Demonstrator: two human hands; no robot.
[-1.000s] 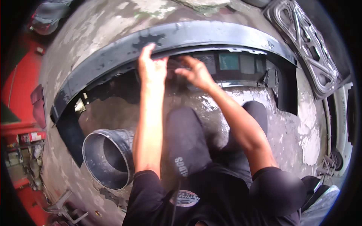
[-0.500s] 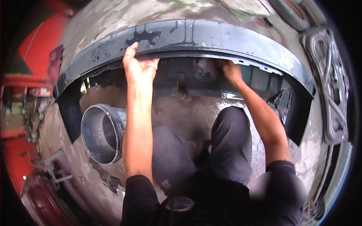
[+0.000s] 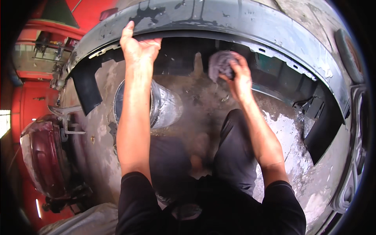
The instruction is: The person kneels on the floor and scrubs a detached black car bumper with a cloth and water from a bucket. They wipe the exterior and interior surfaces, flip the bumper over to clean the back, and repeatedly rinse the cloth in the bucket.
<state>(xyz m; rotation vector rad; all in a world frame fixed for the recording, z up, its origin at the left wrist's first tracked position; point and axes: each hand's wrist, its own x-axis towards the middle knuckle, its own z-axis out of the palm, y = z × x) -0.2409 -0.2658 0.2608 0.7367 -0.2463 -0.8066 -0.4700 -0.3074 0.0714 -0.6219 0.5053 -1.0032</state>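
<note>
A long, curved grey car bumper point(image 3: 219, 15) with wet patches arches across the top of the view, its black inner side facing me. My left hand point(image 3: 139, 47) grips its near edge, thumb on the outer face and fingers tucked underneath. In my right hand point(image 3: 239, 74) is a crumpled, wet-looking grey rag point(image 3: 220, 64), with my fingers closed round it. That hand is in front of the bumper's hollow inner side, apart from the upper edge. My knees are bent below the bumper.
A grey bucket point(image 3: 166, 103) stands behind my left forearm. Wet concrete floor point(image 3: 290, 137) lies under me. At left is a dark red car part point(image 3: 43, 158) beside a metal stand point(image 3: 70, 119). A tyre point(image 3: 349, 56) and a grey panel frame point(image 3: 350, 176) are at right.
My right hand has come out from behind the bumper edge toward me, and the rag now shows in it. My left hand keeps its hold. The whole view has shifted.
</note>
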